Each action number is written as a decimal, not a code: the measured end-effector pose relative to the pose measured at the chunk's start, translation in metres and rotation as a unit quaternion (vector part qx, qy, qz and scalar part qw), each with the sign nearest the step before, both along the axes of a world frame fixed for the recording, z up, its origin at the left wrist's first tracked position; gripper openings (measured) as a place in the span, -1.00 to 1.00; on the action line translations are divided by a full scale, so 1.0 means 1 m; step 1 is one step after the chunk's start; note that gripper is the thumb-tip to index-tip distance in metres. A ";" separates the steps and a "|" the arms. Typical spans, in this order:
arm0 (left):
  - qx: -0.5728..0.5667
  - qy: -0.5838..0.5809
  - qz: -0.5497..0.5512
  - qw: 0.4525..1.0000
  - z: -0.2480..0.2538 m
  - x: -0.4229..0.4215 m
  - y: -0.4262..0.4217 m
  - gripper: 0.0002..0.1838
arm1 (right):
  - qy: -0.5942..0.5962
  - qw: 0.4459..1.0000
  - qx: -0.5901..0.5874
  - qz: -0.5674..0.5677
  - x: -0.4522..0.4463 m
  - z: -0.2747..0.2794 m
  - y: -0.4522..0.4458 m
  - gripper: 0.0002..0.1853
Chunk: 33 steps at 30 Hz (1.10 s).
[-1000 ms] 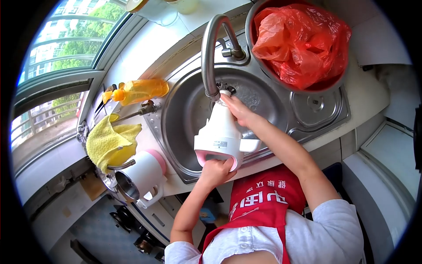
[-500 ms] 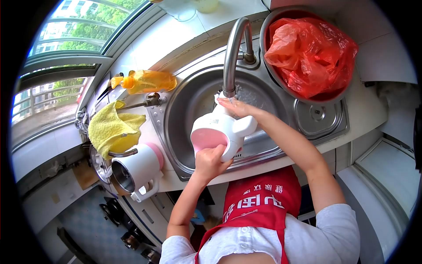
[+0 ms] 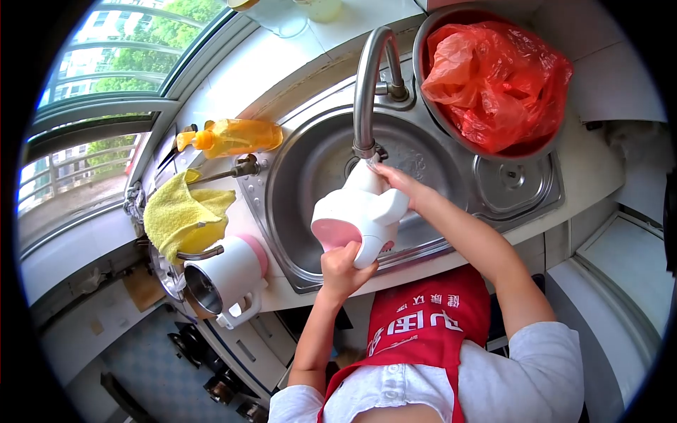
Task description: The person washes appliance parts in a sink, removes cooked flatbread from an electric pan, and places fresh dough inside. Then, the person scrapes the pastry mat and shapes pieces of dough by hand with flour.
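Centrally, the curled left hand grips a white appliance; the right hand, closure unclear, touches its neck.

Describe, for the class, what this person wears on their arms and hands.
The left hand and right hand wear no visible gloves, and the forearms are uncovered. The sleeves are short, plain and pale greyish white.

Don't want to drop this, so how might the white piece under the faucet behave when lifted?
Probably stiff: the white piece has a smooth, rounded shell. Possibly slippery, its narrow end being at the faucet. Likely unbalanced, its other end being wider.
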<state>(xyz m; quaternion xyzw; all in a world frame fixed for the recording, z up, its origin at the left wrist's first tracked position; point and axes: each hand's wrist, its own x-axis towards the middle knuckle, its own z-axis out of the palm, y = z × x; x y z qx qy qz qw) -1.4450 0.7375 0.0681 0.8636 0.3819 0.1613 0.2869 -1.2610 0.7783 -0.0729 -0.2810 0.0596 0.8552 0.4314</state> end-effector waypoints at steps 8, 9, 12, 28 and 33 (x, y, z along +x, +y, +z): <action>-0.189 -0.112 0.148 0.964 0.002 -0.003 -0.008 -0.79 | 0.058 0.985 0.032 -0.161 -0.022 -0.025 0.010 -0.46; -0.187 -0.111 0.150 0.965 0.002 -0.003 -0.008 -0.79 | 0.061 0.985 0.033 -0.159 -0.025 -0.024 0.014 -0.46; -0.115 -0.116 0.134 0.977 0.002 0.001 -0.006 -0.77 | -0.030 0.990 -0.015 -0.136 -0.027 -0.028 0.016 -0.47; 0.020 -0.048 0.045 0.998 0.011 0.001 -0.004 -0.73 | -0.674 0.681 0.247 -0.147 0.019 0.009 -0.012 -0.70; 0.072 -0.034 -0.037 0.996 0.019 0.007 -0.010 -0.74 | -0.615 0.738 0.226 -0.161 0.020 0.014 0.006 -0.76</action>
